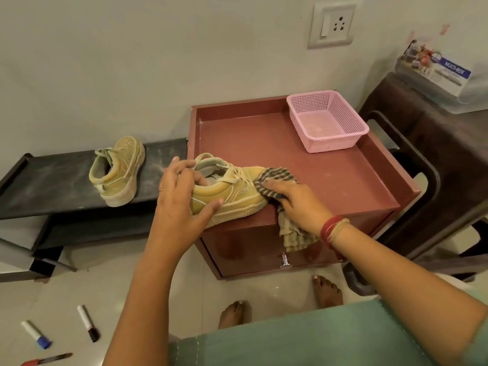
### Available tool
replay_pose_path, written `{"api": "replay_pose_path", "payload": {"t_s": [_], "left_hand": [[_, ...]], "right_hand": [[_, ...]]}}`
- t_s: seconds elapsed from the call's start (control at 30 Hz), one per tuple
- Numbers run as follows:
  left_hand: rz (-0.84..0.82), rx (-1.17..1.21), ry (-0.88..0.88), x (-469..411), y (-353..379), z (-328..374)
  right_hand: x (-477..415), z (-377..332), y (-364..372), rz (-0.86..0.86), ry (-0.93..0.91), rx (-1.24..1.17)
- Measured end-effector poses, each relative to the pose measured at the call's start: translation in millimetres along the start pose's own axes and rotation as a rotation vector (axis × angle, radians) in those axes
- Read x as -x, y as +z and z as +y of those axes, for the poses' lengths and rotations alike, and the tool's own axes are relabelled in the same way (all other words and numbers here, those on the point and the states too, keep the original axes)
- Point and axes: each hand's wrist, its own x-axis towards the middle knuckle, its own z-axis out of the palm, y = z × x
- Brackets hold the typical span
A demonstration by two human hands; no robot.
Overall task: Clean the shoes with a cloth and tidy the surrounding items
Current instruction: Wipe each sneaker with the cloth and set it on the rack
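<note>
A dusty yellow sneaker [237, 192] lies on the front left corner of the brown cabinet top [330, 180], toe pointing right. My left hand [179, 196] grips its heel and collar, fingers inside the opening and thumb on the side. My right hand [295, 204] holds a checked grey cloth [274, 178] pressed against the toe; the cloth's loose end hangs over the cabinet's front edge. The second yellow sneaker [118, 171] stands upright on the black shoe rack [52, 186] to the left, heel toward me.
An empty pink mesh basket [326, 121] sits at the cabinet's back right. A dark plastic chair [427, 165] stands to the right with a clear labelled box [443, 75] on it. Two markers [88, 323] [35, 334] and a pen [47, 360] lie on the floor. My bare feet [327, 291] stand before the cabinet.
</note>
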Motion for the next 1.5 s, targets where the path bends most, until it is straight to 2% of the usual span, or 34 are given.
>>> {"api": "replay_pose_path", "payload": {"t_s": [0.1, 0.27, 0.37, 0.47, 0.53, 0.6, 0.67, 0.7, 0.83, 0.97, 1.1, 1.23, 1.3, 1.4, 1.5], "left_hand": [[0.034, 0.04, -0.012, 2.0, 0.9, -0.3], [0.073, 0.067, -0.046, -0.2, 0.9, 4.1], [0.082, 0.085, -0.051, 0.4, 1.8, 1.8], [0.069, 0.095, -0.039, 0.5, 1.0, 0.2], [0.071, 0.08, -0.024, 0.4, 0.6, -1.5], [0.07, 0.075, -0.022, 0.3, 0.8, -2.1], [0.069, 0.081, -0.021, 0.2, 1.2, -2.4], [0.068, 0.085, -0.017, 0.4, 1.4, -2.1], [0.048, 0.083, -0.013, 3.5, 0.8, -2.2], [0.078, 0.104, 0.013, 4.1, 0.3, -2.2], [0.085, 0.163, -0.051, 4.0, -1.7, -2.2], [0.074, 0.113, -0.042, 3.7, -4.4, -5.6], [0.071, 0.086, -0.027, 3.6, -4.5, -5.9], [0.072, 0.092, -0.03, 6.8, -6.0, -7.4], [0.111, 0.168, -0.082, 10.9, -1.3, -5.6]], "right_hand": [[-3.4, 7.2, 0.3, 0.106, 0.121, -0.069], [11.5, -10.5, 5.8, 0.032, -0.021, -0.062], [-6.2, 9.8, 2.2, 0.083, 0.155, -0.096], [-23.1, 18.5, -11.4, 0.258, 0.339, -0.301], [-26.1, 11.3, -17.7, 0.369, 0.289, -0.347], [-23.8, -3.5, -16.2, 0.228, 0.105, -0.279], [-18.9, -12.5, -0.6, 0.013, -0.051, -0.076], [-19.4, -9.8, 5.4, -0.015, -0.08, 0.014], [-28.3, -0.6, 5.3, 0.159, 0.096, 0.021], [-27.2, -15.8, 19.8, 0.068, -0.11, 0.088], [-36.3, -2.5, 5.6, 0.159, 0.125, 0.022], [-28.2, -23.1, 10.9, 0.07, -0.038, -0.024], [-35.1, -14.0, 6.3, 0.097, 0.077, -0.004], [-43.4, 3.4, -7.8, 0.044, 0.301, -0.002], [-45.1, -0.4, -16.2, 0.162, 0.345, -0.191]]}}
